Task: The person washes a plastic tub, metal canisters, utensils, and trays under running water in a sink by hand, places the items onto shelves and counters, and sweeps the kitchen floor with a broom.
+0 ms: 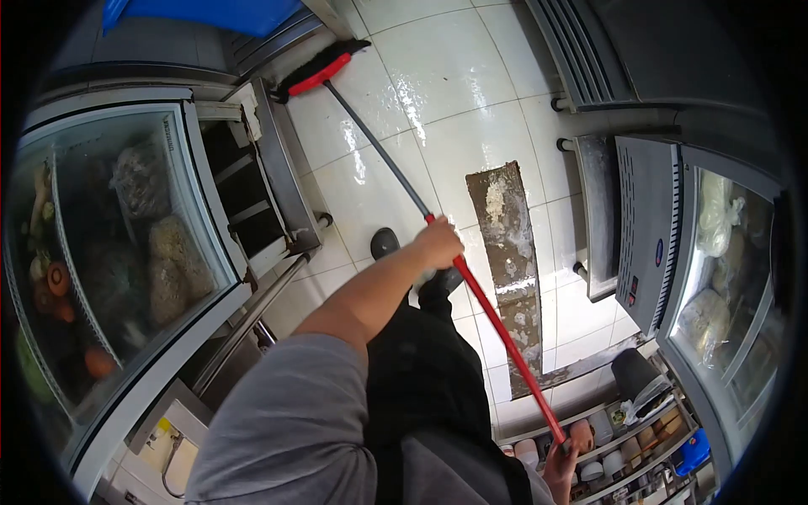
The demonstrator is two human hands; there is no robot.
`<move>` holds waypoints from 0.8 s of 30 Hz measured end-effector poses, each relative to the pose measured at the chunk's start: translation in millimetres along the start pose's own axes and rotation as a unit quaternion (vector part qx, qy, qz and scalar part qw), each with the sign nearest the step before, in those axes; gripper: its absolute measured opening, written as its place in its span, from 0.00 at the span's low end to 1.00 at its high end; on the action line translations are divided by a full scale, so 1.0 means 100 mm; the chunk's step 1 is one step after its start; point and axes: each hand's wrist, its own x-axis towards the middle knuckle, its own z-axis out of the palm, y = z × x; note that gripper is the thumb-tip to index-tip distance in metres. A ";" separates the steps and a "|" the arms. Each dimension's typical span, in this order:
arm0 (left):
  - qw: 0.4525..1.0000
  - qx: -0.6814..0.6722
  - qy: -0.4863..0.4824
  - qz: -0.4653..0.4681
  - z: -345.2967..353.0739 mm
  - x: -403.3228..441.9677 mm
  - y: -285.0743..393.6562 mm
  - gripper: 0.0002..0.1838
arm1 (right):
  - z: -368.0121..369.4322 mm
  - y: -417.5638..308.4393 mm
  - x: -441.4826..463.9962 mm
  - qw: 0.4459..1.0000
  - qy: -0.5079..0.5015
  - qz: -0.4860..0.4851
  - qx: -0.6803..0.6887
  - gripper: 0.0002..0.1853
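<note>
A long broom lies diagonally across the head view, with a red and grey handle (488,311) and a red head (318,76) with black bristles. The bristles rest on wet white floor tiles (438,67), close to a metal cabinet base. My left hand (439,243) is wrapped around the handle near its middle, where grey meets red. Lower right, my right hand (561,459) grips the red end of the handle. My dark shoe (385,242) stands beside the shaft, and the other shoe is partly hidden behind my left hand.
A brown, dirty strip (505,244) with pale debris runs through the floor. On the left is a glass-door fridge (189,210) with bagged food and vegetables. Another fridge (648,236) stands right. A rack (640,446) holds containers at lower right. A blue sheet (202,13) hangs above.
</note>
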 end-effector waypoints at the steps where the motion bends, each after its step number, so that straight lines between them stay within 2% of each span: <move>1: 1.000 0.005 -0.023 0.021 -0.06 -0.04 0.07 0.05 | -0.46 -0.03 0.00 0.988 0.118 0.069 -0.073 0.14; 3: 0.998 0.005 -0.047 0.038 -0.07 -0.17 0.08 0.06 | -1.30 -0.34 0.01 0.944 -0.052 0.295 -0.137 0.20; 4: 0.999 -0.003 -0.013 0.041 -0.07 -0.27 0.02 0.06 | -1.16 -0.32 -0.06 0.944 -0.051 0.295 -0.140 0.20; 5: 0.999 -0.012 0.021 0.043 -0.06 -0.37 -0.03 0.05 | -1.02 -0.26 -0.14 0.877 -0.103 0.106 -0.458 0.19; 6: 0.999 -0.013 0.023 0.041 -0.06 -0.46 -0.07 0.05 | -0.67 -0.17 -0.28 0.663 -0.033 -0.067 -0.745 0.18; 7: 0.997 -0.002 0.067 0.036 -0.07 -0.55 -0.11 0.04 | -0.46 -0.09 -0.39 0.579 0.025 -0.096 -0.809 0.17; 9: 0.989 0.010 0.140 0.039 -0.02 -0.73 -0.17 0.04 | -0.12 0.13 -0.48 0.570 0.007 -0.083 -0.817 0.16; 10: 0.990 0.009 0.139 0.039 0.02 -0.79 -0.23 0.04 | 0.03 0.24 -0.53 0.564 -0.006 -0.083 -0.821 0.15; 12: 0.964 -0.042 0.262 0.026 0.13 -0.90 -0.34 0.07 | 0.37 0.48 -0.57 0.569 -0.049 -0.100 -0.815 0.14; 15: 0.966 0.021 0.258 0.026 0.15 -1.00 -0.71 0.05 | 0.99 0.85 -0.56 0.584 -0.128 -0.159 -0.785 0.14; 17: 0.956 -0.043 0.287 -0.041 0.05 -0.93 -1.29 0.01 | 1.57 1.10 -0.51 0.590 -0.186 -0.205 -0.759 0.15; 18: 0.940 -0.098 0.307 -0.114 -0.11 -0.86 -1.58 0.04 | 1.84 1.19 -0.51 0.570 -0.194 -0.212 -0.769 0.15; 19: 0.902 -0.014 0.375 -0.212 -0.28 -0.75 -1.67 0.06 | 2.17 1.19 -0.47 0.533 -0.192 -0.211 -0.797 0.17; 20: 0.889 0.045 0.389 -0.235 -0.56 -0.72 -1.63 0.08 | 2.51 1.18 -0.44 0.493 -0.189 -0.209 -0.823 0.20; 22: 0.898 -0.027 0.392 -0.198 -0.57 -0.52 -1.44 0.07 | 2.35 0.77 -0.38 0.508 -0.198 -0.307 -0.780 0.19; 24: 0.897 -0.098 0.396 -0.171 -0.07 -0.23 -0.84 0.09 | 2.10 0.21 -0.60 0.479 -0.166 -0.316 -0.802 0.20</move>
